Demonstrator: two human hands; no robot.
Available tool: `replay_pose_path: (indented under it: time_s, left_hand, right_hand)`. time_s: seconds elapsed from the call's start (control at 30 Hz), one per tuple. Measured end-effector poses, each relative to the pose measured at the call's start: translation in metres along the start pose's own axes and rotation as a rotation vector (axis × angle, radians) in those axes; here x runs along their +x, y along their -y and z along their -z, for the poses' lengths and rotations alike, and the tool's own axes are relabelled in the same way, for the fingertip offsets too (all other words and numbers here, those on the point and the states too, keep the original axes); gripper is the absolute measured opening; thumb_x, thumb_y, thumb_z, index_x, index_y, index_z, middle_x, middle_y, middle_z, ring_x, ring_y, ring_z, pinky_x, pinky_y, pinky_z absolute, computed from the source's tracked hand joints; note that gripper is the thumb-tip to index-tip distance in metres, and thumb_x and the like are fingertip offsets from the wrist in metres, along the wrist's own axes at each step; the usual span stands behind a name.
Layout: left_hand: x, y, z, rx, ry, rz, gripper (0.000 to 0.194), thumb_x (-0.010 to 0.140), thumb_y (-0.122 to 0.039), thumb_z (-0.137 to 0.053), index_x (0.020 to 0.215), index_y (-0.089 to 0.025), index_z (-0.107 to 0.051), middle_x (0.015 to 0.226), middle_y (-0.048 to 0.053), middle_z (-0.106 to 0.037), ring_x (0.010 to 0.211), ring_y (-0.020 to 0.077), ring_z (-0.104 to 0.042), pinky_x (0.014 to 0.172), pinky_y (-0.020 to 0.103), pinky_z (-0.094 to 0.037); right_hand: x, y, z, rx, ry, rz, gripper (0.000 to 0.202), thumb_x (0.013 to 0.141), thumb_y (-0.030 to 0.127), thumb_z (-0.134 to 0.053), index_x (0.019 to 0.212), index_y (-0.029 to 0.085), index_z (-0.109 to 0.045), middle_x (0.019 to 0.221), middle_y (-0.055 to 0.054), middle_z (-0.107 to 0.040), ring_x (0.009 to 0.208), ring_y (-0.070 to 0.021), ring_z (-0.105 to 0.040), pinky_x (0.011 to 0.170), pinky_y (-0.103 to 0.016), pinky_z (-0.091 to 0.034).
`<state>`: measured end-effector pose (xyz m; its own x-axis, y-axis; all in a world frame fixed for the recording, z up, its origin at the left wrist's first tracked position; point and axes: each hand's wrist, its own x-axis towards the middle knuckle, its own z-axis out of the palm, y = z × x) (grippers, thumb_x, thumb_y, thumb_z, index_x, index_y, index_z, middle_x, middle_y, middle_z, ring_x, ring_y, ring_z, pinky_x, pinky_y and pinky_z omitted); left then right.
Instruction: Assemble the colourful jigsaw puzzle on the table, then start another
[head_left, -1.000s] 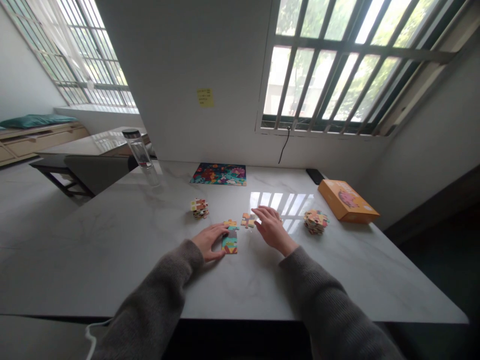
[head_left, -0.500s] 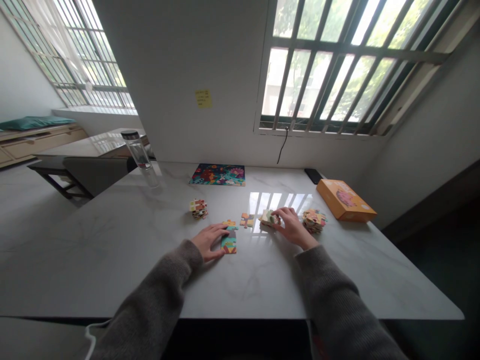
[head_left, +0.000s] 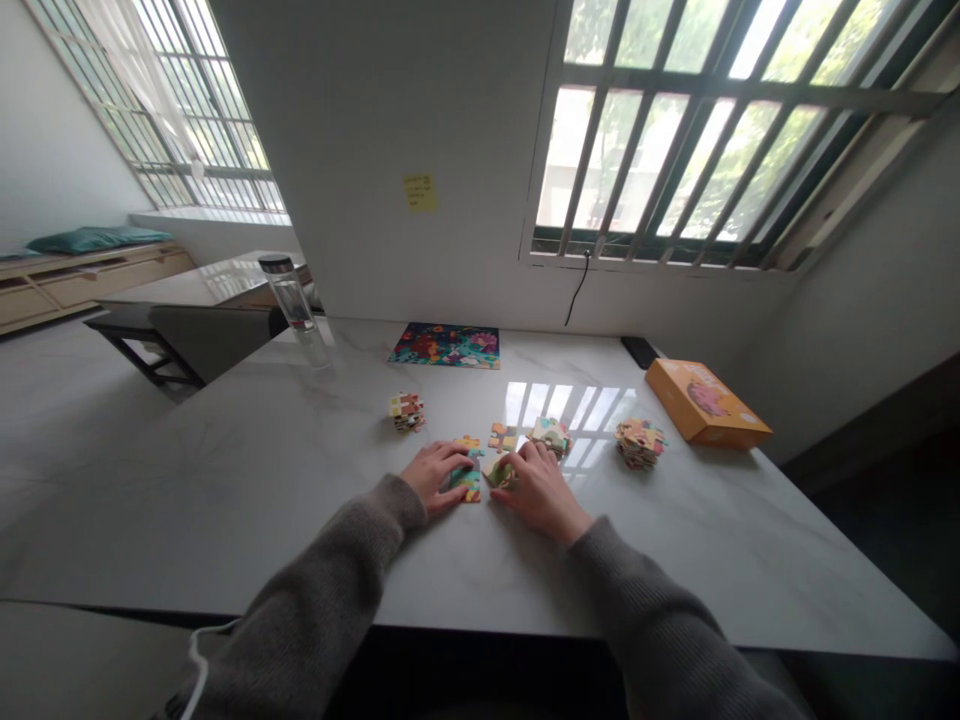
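My left hand (head_left: 440, 478) lies with outstretched fingers on the left side of a few joined puzzle pieces (head_left: 471, 482), mostly turquoise and yellow, and partly covers them. Just right of that strip, my right hand (head_left: 536, 490) pinches a pale green puzzle piece (head_left: 496, 470), slightly tilted. A loose orange puzzle piece (head_left: 502, 436) lies flat beyond it. Behind my right fingers rests a small stack of pale green puzzle pieces (head_left: 553, 436). Another stack of puzzle pieces (head_left: 407, 411) is at the upper left, and a larger stack of puzzle pieces (head_left: 640, 443) at the right.
A dark, colourful picture sheet (head_left: 446, 346) lies near the wall. An orange box (head_left: 707, 403) and a black phone-like object (head_left: 638, 351) are at the far right. Toward the back left of the marble-patterned table (head_left: 300, 550) stands a clear bottle (head_left: 291, 300).
My right hand has moved left and nearer from the middle stack, bringing a pale green puzzle piece beside the joined pieces. My left hand stays on them. The view has shifted slightly.
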<state>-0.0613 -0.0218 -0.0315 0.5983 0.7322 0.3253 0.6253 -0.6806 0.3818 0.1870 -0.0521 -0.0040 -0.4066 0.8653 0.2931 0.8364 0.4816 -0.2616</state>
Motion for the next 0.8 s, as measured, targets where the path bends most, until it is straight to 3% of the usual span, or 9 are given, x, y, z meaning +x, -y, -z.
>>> replay_pose_path:
  time_s: [0.1, 0.2, 0.3, 0.47, 0.63, 0.8]
  left_hand:
    - [-0.001, 0.002, -0.001, 0.005, -0.003, -0.007, 0.037, 0.082, -0.034, -0.067, 0.118, -0.023, -0.065, 0.13, 0.009, -0.061, 0.12, 0.03, -0.054, 0.105, 0.046, -0.043]
    - [-0.001, 0.006, -0.002, -0.015, -0.015, -0.03, 0.034, 0.082, -0.033, -0.066, 0.115, -0.022, -0.066, 0.128, 0.009, -0.062, 0.119, 0.0293, -0.055, 0.105, 0.046, -0.044]
    - [0.0, 0.01, -0.004, -0.041, -0.046, -0.033, 0.029, 0.083, -0.03, -0.065, 0.111, -0.021, -0.067, 0.124, 0.01, -0.064, 0.116, 0.0276, -0.057, 0.104, 0.044, -0.045]
    - [0.002, 0.013, -0.006, 0.003, -0.113, 0.053, 0.033, 0.084, -0.029, -0.063, 0.115, -0.019, -0.066, 0.131, 0.013, -0.06, 0.123, 0.0301, -0.054, 0.109, 0.047, -0.043]
    - [0.003, 0.013, -0.002, -0.002, -0.065, 0.06, 0.036, 0.083, -0.03, -0.064, 0.116, -0.018, -0.064, 0.133, 0.013, -0.06, 0.124, 0.0302, -0.054, 0.109, 0.048, -0.043]
    - [-0.011, 0.011, 0.003, -0.011, -0.007, 0.015, 0.039, 0.081, -0.034, -0.067, 0.117, -0.02, -0.064, 0.132, 0.011, -0.06, 0.123, 0.0296, -0.054, 0.107, 0.046, -0.043]
  right_hand:
    - [-0.001, -0.007, 0.001, 0.08, 0.077, 0.045, 0.031, 0.081, 0.038, -0.078, 0.104, 0.021, -0.067, 0.102, -0.009, -0.06, 0.1, -0.0277, -0.054, 0.092, -0.043, -0.047]
    - [0.0, -0.022, 0.007, 0.221, 0.097, 0.188, 0.021, 0.087, 0.026, -0.071, 0.107, 0.024, -0.067, 0.114, -0.008, -0.062, 0.107, -0.0242, -0.053, 0.097, -0.039, -0.047]
    - [0.0, -0.032, 0.012, 0.29, 0.116, 0.268, 0.036, 0.087, 0.015, -0.064, 0.121, 0.026, -0.063, 0.133, -0.006, -0.059, 0.116, -0.0238, -0.05, 0.104, -0.041, -0.043]
    - [-0.001, -0.04, 0.012, 0.288, 0.21, 0.238, 0.037, 0.087, 0.012, -0.061, 0.122, 0.024, -0.062, 0.132, -0.008, -0.059, 0.112, -0.0257, -0.051, 0.103, -0.045, -0.044]
    - [-0.001, -0.045, 0.009, 0.29, 0.22, 0.207, 0.049, 0.08, 0.021, -0.072, 0.127, 0.022, -0.06, 0.119, -0.011, -0.055, 0.11, -0.0263, -0.052, 0.099, -0.042, -0.047]
    - [-0.002, -0.045, 0.009, 0.328, 0.176, 0.128, 0.05, 0.069, 0.025, -0.083, 0.114, 0.022, -0.062, 0.114, -0.009, -0.052, 0.105, -0.0247, -0.053, 0.094, -0.038, -0.048]
